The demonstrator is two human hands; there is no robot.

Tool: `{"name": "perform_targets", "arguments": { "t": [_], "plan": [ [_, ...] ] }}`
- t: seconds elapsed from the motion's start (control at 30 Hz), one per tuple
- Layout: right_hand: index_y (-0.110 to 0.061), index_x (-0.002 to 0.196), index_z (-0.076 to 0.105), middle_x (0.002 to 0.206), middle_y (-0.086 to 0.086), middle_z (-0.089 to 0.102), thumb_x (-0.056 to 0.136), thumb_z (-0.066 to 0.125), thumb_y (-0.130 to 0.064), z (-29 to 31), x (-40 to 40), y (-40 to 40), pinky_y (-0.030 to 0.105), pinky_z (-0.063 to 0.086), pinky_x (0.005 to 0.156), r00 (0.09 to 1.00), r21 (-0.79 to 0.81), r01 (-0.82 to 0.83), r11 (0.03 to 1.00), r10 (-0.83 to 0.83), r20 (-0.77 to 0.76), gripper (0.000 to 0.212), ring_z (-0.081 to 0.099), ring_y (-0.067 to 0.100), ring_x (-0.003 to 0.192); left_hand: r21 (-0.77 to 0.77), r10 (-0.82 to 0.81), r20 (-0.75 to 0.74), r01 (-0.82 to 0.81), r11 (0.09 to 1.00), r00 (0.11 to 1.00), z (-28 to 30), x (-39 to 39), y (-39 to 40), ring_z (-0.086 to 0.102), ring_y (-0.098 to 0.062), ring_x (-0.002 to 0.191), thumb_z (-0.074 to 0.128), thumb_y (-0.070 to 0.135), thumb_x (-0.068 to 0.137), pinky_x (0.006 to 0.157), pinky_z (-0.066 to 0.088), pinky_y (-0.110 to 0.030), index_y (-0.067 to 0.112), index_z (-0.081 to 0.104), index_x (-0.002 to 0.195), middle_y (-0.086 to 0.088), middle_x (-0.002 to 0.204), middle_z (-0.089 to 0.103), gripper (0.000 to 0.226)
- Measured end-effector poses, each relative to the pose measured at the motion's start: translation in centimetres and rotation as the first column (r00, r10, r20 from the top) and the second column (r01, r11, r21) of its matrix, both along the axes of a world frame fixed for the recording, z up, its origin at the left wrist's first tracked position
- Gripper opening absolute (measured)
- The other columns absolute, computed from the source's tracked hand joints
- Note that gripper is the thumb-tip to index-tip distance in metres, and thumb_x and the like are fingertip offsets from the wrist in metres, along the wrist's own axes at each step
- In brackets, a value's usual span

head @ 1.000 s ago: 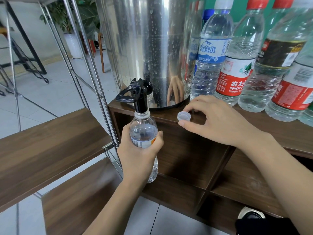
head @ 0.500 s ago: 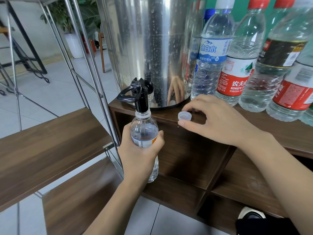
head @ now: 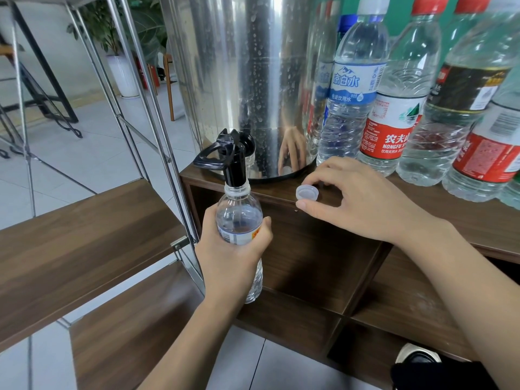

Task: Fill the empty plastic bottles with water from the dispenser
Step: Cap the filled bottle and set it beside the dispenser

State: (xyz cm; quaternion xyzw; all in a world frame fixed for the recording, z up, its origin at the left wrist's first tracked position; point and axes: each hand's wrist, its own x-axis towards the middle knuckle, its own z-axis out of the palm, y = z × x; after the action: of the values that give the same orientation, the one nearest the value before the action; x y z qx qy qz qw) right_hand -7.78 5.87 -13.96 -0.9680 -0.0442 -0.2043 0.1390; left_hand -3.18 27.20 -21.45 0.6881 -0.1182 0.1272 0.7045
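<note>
My left hand [head: 230, 257] grips a clear plastic bottle [head: 239, 220] upright, its open neck right under the black tap [head: 229, 156] of the steel water dispenser [head: 242, 68]. The bottle's upper part looks clear; I cannot tell the water level. On the shelf top, to the right of the tap, lies a white bottle cap [head: 307, 191]. My right hand [head: 363, 204] rests there with index finger and thumb curled round the cap.
Several labelled water bottles [head: 391, 108] stand in a row on the brown wooden shelf [head: 464, 215] right of the dispenser. A metal-framed rack with wooden boards [head: 78, 237] stands at the left. Open cubbies lie below the shelf top, tiled floor underneath.
</note>
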Motion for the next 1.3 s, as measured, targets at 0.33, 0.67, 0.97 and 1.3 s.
{"name": "perform_targets", "arguments": {
  "t": [0.33,0.67,0.97,1.3],
  "plan": [
    [-0.039,0.106,0.067,0.102,-0.018,0.056,0.086,0.05,-0.074,-0.13,0.08,0.0,0.036,0.048,0.088,1.0,-0.008,0.0,1.0,0.001,0.013,0.043,0.052,0.004,0.098,0.003,-0.008,0.015,0.008,1.0,1.0,0.01,-0.03,0.05,0.071,-0.008,0.095,0.087,0.036,0.071,0.085,0.056,-0.023,0.023,0.065,0.115,0.009,0.1,0.073,0.051],
    [-0.038,0.106,0.067,0.101,-0.018,0.056,0.085,0.048,-0.075,-0.1,0.09,0.06,0.036,0.049,0.087,1.0,-0.011,0.005,1.0,-0.004,0.011,0.046,0.052,0.004,0.097,-0.002,-0.012,0.011,0.012,1.0,1.0,-0.08,-0.02,0.13,0.071,-0.009,0.093,0.092,0.029,0.074,0.082,0.055,-0.02,0.02,0.065,0.114,0.008,0.098,0.073,0.049],
    [-0.038,0.107,0.066,0.103,-0.019,0.056,0.085,0.047,-0.076,-0.04,0.04,0.06,0.034,0.047,0.088,1.0,-0.013,0.008,1.0,-0.008,0.006,0.048,0.05,0.004,0.099,-0.003,-0.017,0.022,0.018,1.0,1.0,0.03,0.06,0.07,0.071,-0.008,0.094,0.094,0.024,0.075,0.082,0.054,-0.018,0.018,0.066,0.113,0.006,0.1,0.074,0.048],
    [-0.039,0.106,0.066,0.101,-0.019,0.055,0.085,0.047,-0.076,-0.11,0.04,0.09,0.036,0.048,0.088,1.0,-0.009,0.008,1.0,-0.007,0.008,0.047,0.05,0.004,0.098,0.001,-0.001,0.02,0.001,1.0,1.0,0.02,-0.01,0.01,0.071,-0.009,0.094,0.094,0.029,0.076,0.083,0.055,-0.022,0.019,0.066,0.113,0.007,0.099,0.073,0.048]
  ]
}}
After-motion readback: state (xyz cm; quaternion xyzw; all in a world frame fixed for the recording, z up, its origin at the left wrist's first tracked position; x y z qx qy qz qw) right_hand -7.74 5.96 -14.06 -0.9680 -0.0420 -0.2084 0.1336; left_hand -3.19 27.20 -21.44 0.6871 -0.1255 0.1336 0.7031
